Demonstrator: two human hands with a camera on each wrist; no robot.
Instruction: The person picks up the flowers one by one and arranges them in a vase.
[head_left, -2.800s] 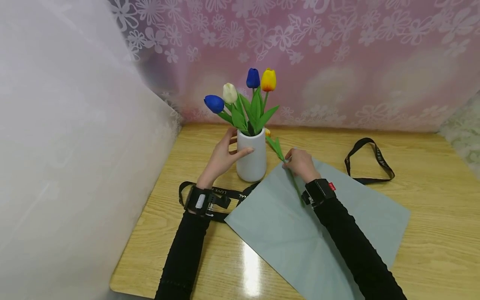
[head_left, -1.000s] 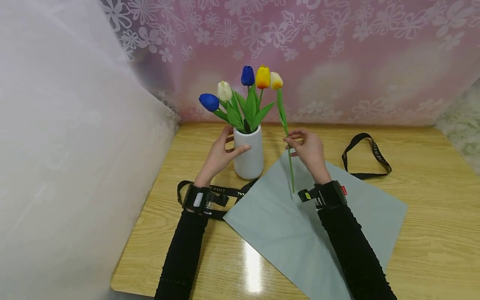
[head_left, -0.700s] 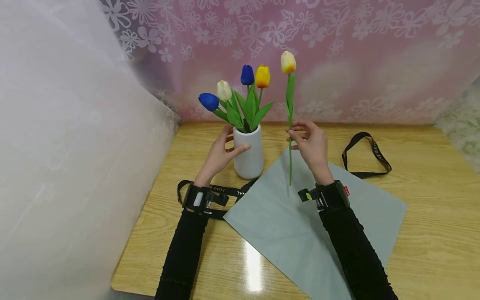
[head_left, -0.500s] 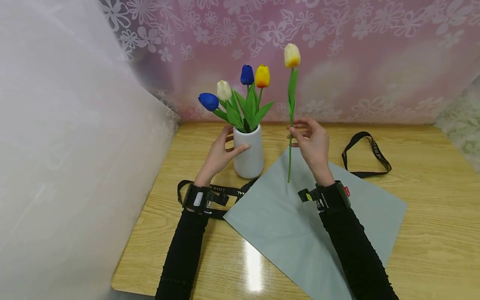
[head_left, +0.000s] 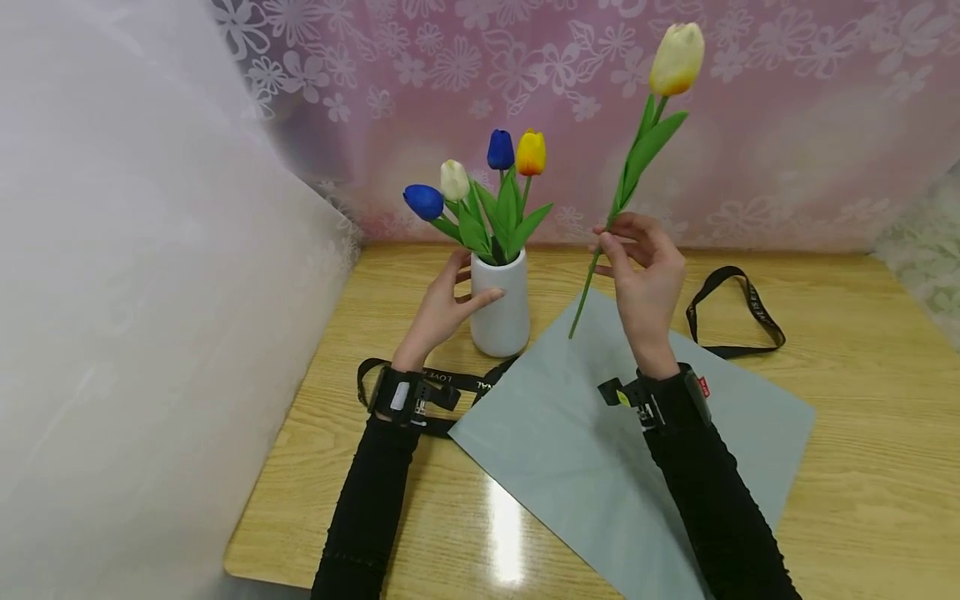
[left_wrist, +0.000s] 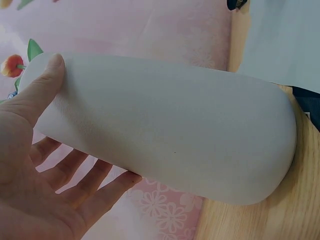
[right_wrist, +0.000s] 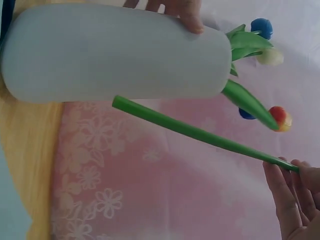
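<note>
A white vase (head_left: pixel 500 312) stands upright on the table, holding two blue tulips, a white one and a yellow one (head_left: pixel 531 153). My left hand (head_left: pixel 438 312) grips it from the left, thumb on the front near the rim and fingers round the far side, as the left wrist view also shows. Right of the vase, my right hand (head_left: pixel 647 271) pinches the green stem of a cream-yellow tulip (head_left: pixel 677 60) between thumb and fingers. That tulip is raised, its head leaning to the right. In the right wrist view the stem's lower end (right_wrist: pixel 120 102) appears beside the vase.
A grey-green square sheet (head_left: pixel 585 450) lies on the wooden table (head_left: pixel 300 500) under my right arm. One black printed ribbon (head_left: pixel 738 350) forms a loop at the right; another black ribbon (head_left: pixel 457 382) lies by my left wrist. A pink floral curtain (head_left: pixel 337 167) hangs behind.
My right hand has picked the cream-yellow tulip up off the sheet and raised it; its head has swung up and to the right. My left hand stays on the vase.
</note>
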